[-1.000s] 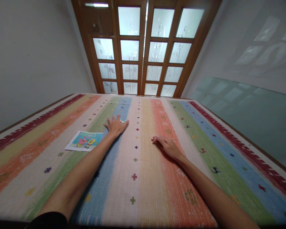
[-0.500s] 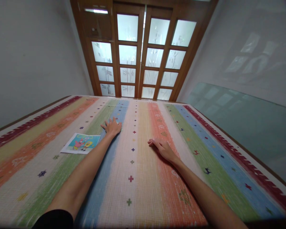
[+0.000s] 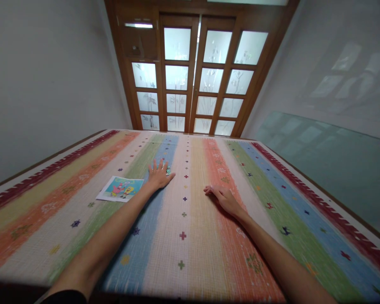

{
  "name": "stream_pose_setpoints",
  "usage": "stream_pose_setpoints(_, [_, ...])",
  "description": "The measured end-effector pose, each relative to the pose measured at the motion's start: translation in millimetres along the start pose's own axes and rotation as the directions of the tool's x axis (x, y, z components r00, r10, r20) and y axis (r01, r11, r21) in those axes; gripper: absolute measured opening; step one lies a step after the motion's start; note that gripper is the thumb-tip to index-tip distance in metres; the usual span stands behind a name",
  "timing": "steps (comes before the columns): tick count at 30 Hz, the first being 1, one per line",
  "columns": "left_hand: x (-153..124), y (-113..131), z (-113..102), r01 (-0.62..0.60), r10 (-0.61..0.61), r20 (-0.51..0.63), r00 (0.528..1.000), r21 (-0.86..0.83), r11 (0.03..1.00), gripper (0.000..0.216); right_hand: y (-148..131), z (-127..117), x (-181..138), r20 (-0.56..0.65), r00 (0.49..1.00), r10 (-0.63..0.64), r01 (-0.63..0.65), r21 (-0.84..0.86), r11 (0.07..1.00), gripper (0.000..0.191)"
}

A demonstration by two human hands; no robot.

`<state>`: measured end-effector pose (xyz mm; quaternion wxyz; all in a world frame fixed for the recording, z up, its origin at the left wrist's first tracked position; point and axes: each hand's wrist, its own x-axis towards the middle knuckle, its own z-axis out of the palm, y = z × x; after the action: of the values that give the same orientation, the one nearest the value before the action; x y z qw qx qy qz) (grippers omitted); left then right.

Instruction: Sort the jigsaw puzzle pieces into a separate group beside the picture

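Observation:
My left hand (image 3: 159, 176) lies palm down on the striped tablecloth (image 3: 169, 219) with its fingers spread. Under and beside its fingers are small teal pieces (image 3: 168, 170), which look like jigsaw puzzle pieces. The hand covers part of them, and I cannot tell how many there are. To the left of that hand a picture card (image 3: 120, 188) lies flat, showing a pink and a yellow cartoon figure on teal. My right hand (image 3: 222, 198) rests on the cloth over the yellow and orange stripes. Its fingers are loosely bent and I see nothing in them.
Beyond the table's far edge stands a wooden door (image 3: 194, 76) with frosted panes. A plain wall (image 3: 50, 63) runs along the left. A pale green panel (image 3: 319, 152) stands at the right wall, beside the table.
The view has shifted, so the scene sits further right. My left hand has turned and spread its fingers, and more of the teal pieces shows. My right hand keeps its place.

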<state>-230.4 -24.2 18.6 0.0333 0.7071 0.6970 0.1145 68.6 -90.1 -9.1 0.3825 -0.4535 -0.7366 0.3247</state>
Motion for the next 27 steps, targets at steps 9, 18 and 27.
stream_pose_setpoints(9, [-47.7, 28.8, -4.4, -0.515, 0.511, -0.113, 0.852, -0.004, 0.857, 0.055, 2.2, 1.6, -0.4, -0.019, 1.000, 0.001, -0.001, 0.007, 1.000, 0.052])
stream_pose_setpoints(18, [-90.9, 8.1, 10.9, -0.722, 0.719, -0.077, 0.691, -0.121, 0.681, 0.044, -5.0, 4.1, -6.6, -0.018, 0.996, -0.091, 0.088, -0.129, 0.988, 0.043])
stream_pose_setpoints(27, [-91.1, -20.8, 17.0, -0.644, 0.644, -0.043, 0.764, -0.120, 0.755, 0.044, -6.3, 6.0, -20.6, 0.178, 0.937, -0.301, 0.347, -0.366, 0.863, 0.033])
